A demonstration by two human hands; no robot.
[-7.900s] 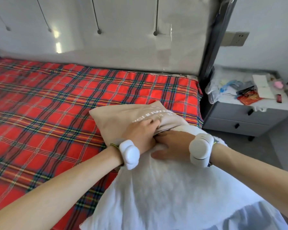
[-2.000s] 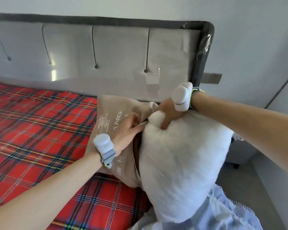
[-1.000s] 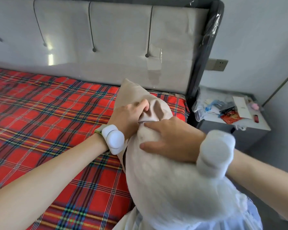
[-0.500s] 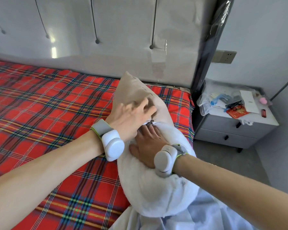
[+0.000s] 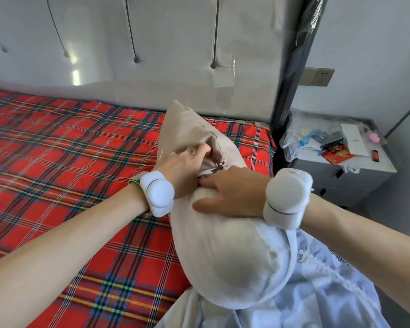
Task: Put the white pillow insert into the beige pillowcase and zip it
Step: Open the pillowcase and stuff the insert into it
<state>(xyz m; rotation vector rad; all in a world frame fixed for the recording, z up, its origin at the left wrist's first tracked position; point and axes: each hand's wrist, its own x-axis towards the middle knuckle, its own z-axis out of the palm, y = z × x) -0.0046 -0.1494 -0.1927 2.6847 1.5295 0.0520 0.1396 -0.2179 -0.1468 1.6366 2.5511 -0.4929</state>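
Observation:
The beige pillowcase (image 5: 187,129) stands bunched on the red plaid bed, its open mouth facing me. The white pillow insert (image 5: 230,256) bulges out of that mouth toward me; only its far end is inside. My left hand (image 5: 187,166) grips the pillowcase edge at the opening, fingers curled into the fabric. A small metal zipper pull (image 5: 219,168) shows just beside those fingers. My right hand (image 5: 232,192) lies flat on the insert's top with fingers spread, pressing it toward the opening.
The red plaid bed (image 5: 69,162) stretches left. A grey padded headboard (image 5: 152,55) stands behind it. To the right is a grey nightstand (image 5: 355,183) cluttered with a plastic bag, papers and small items. Pale blue cloth (image 5: 317,292) lies under the insert near me.
My right hand has shifted from the insert's side onto its top near the opening. The left hand keeps its grip on the pillowcase edge. The camera has dropped slightly closer.

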